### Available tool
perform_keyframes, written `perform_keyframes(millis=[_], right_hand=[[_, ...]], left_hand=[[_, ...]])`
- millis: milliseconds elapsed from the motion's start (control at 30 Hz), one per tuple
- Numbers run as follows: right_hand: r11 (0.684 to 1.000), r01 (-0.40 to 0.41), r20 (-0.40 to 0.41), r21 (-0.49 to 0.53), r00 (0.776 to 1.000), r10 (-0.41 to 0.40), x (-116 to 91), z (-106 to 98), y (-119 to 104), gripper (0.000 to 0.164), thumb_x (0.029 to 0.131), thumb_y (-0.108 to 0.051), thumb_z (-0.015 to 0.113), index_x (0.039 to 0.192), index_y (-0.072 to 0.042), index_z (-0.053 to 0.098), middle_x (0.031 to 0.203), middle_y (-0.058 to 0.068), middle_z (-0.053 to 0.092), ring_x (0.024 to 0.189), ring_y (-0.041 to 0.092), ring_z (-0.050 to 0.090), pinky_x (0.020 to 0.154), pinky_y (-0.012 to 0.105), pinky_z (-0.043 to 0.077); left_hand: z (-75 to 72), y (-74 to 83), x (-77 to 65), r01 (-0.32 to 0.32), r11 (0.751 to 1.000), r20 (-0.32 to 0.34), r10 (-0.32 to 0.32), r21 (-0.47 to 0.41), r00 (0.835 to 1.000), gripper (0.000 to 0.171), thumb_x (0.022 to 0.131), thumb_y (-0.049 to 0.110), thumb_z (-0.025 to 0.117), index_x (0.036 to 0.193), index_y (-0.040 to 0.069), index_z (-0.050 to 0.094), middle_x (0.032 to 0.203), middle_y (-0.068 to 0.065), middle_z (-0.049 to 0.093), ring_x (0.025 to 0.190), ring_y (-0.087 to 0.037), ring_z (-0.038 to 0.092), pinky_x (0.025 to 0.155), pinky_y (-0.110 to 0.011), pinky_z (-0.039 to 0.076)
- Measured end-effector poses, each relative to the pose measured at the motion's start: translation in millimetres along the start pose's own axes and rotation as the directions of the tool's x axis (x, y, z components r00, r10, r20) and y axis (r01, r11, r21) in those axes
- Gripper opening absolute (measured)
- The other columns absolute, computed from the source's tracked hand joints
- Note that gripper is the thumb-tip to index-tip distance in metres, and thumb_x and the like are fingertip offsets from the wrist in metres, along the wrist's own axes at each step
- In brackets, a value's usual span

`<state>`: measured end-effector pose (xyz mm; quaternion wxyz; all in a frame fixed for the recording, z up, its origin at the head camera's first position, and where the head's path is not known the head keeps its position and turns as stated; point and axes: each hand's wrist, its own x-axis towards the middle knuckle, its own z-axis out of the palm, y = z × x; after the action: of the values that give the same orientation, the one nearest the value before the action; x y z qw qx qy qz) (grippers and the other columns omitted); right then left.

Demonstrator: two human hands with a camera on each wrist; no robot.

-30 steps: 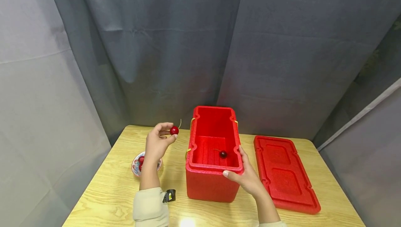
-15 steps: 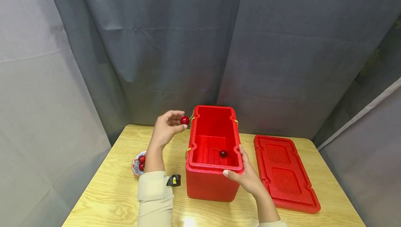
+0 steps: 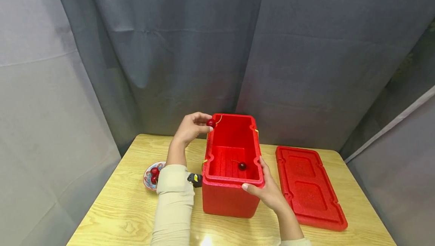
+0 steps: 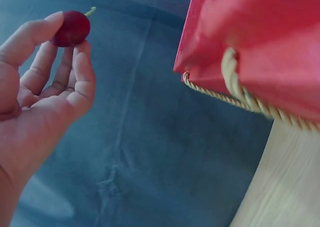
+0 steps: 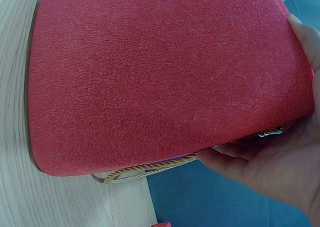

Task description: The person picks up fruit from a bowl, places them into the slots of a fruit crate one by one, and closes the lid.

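Note:
My left hand [image 3: 189, 129] pinches a dark red cherry [image 3: 211, 123] between thumb and fingertips, at the left rim of a red foam box [image 3: 228, 200] toward its far end. The cherry's thin stem points away from the hand; the left wrist view shows the cherry [image 4: 73, 29] plainly. With the thumb on the front and fingers along the right side, my right hand [image 3: 270, 194] grips the box's near right corner. Inside the uncovered box a darker cherry [image 3: 242, 166] with its stem lies on the floor, right of the middle.
A small patterned bowl [image 3: 147, 183] with red cherries [image 3: 154, 171] stands left of the box, partly behind the left sleeve. The red lid [image 3: 307, 185] lies flat on the wooden table [image 3: 112, 216] at right. Yellow rope [image 4: 245, 94] hangs along the box's side. Grey curtains [image 3: 190, 49] rise behind.
My left hand has carried the cherry rightward and away from me, from beside the box to its left rim. More of the bowl shows now. The right hand and box have stayed put.

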<state>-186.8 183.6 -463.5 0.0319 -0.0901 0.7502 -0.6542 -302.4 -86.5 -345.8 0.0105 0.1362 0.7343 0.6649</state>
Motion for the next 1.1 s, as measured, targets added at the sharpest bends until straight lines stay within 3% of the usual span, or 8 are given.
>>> perform_keyframes(millis=[133, 233, 400, 533, 667, 900, 1000, 1100], right_hand=[[1.0, 0.014, 0.003, -0.01, 1.0, -0.014, 0.7, -0.3, -0.5, 0.104, 0.072, -0.021, 0.079, 0.149, -0.025, 0.01, 0.141, 0.007, 0.031, 0.12, 0.034, 0.041, 0.08, 0.04, 0.05], [0.999, 0.036, 0.005, -0.013, 0.999, -0.036, 1.3, -0.3, 0.2, 0.104, 0.071, -0.02, 0.079, 0.149, -0.024, 0.01, 0.14, 0.007, 0.032, 0.119, 0.033, 0.042, 0.079, 0.039, 0.051], [0.999, 0.052, 0.007, -0.013, 0.999, -0.052, 2.6, -0.8, 1.3, 0.104, 0.071, -0.019, 0.079, 0.149, -0.023, 0.009, 0.14, 0.007, 0.031, 0.119, 0.033, 0.042, 0.079, 0.039, 0.051], [0.999, 0.047, 0.003, -0.02, 0.999, -0.047, 1.7, -1.1, 0.3, 0.104, 0.071, -0.02, 0.079, 0.149, -0.023, 0.01, 0.14, 0.007, 0.032, 0.119, 0.033, 0.042, 0.079, 0.039, 0.051], [0.999, 0.037, 0.007, -0.025, 0.999, -0.037, 1.7, -1.0, -1.0, 0.105, 0.071, -0.021, 0.08, 0.149, -0.025, 0.01, 0.141, 0.007, 0.031, 0.12, 0.033, 0.041, 0.079, 0.039, 0.051], [0.999, 0.049, 0.015, -0.015, 0.999, -0.048, 1.1, 1.3, -3.8, 0.103, 0.07, -0.021, 0.08, 0.148, -0.024, 0.012, 0.14, 0.009, 0.032, 0.12, 0.033, 0.041, 0.078, 0.04, 0.051], [0.999, 0.036, 0.009, -0.018, 0.999, -0.036, 1.0, 2.8, -4.1, 0.103, 0.07, -0.021, 0.08, 0.148, -0.025, 0.012, 0.141, 0.009, 0.032, 0.12, 0.033, 0.041, 0.079, 0.039, 0.051], [0.999, 0.032, 0.012, -0.018, 0.999, -0.032, 1.9, 4.4, -3.1, 0.103, 0.071, -0.021, 0.08, 0.148, -0.024, 0.011, 0.143, 0.012, 0.029, 0.12, 0.033, 0.041, 0.08, 0.039, 0.051]], left_hand=[[2.5, 6.8, 12.3, 0.038, 0.999, 0.039, -0.038, 0.016, 0.999, 0.035, 0.08, -0.003, 0.066, 0.114, -0.006, 0.059, 0.103, -0.017, 0.062, 0.09, -0.026, 0.059, 0.081, -0.036, 0.05], [5.3, 7.1, 22.2, 0.071, 0.997, 0.073, -0.072, 0.012, 0.995, 0.037, 0.081, -0.003, 0.066, 0.117, -0.006, 0.057, 0.104, -0.016, 0.061, 0.091, -0.027, 0.058, 0.087, -0.044, 0.046], [11.4, -2.5, 35.8, 0.162, 0.987, 0.113, -0.159, -0.019, 0.981, 0.035, 0.08, -0.005, 0.065, 0.115, -0.004, 0.059, 0.099, -0.013, 0.06, 0.084, -0.022, 0.056, 0.091, -0.05, 0.041], [19.3, -10.3, 41.4, 0.239, 0.971, 0.17, -0.238, 0.014, 0.956, 0.036, 0.081, -0.003, 0.066, 0.116, -0.004, 0.059, 0.102, -0.013, 0.06, 0.078, -0.019, 0.056, 0.079, -0.036, 0.048], [26.4, -11.7, 44.7, 0.259, 0.959, 0.242, -0.28, 0.115, 0.929, 0.035, 0.081, 0.0, 0.066, 0.116, -0.003, 0.06, 0.103, -0.011, 0.061, 0.081, -0.021, 0.055, 0.069, -0.026, 0.049], [38.1, -11.7, 52.4, 0.285, 0.928, 0.309, -0.352, 0.24, 0.884, 0.037, 0.079, 0.004, 0.07, 0.114, 0.0, 0.063, 0.11, -0.006, 0.059, 0.099, -0.024, 0.053, 0.08, -0.034, 0.05], [42.6, -12.8, 54.7, 0.306, 0.91, 0.322, -0.389, 0.28, 0.863, 0.038, 0.078, 0.005, 0.071, 0.115, -0.001, 0.063, 0.11, -0.007, 0.06, 0.099, -0.025, 0.054, 0.079, -0.033, 0.051], [45.1, -14.3, 55.8, 0.323, 0.895, 0.315, -0.417, 0.309, 0.853, 0.036, 0.078, 0.005, 0.071, 0.112, -0.003, 0.063, 0.107, -0.009, 0.061, 0.094, -0.023, 0.056, 0.078, -0.032, 0.051]])
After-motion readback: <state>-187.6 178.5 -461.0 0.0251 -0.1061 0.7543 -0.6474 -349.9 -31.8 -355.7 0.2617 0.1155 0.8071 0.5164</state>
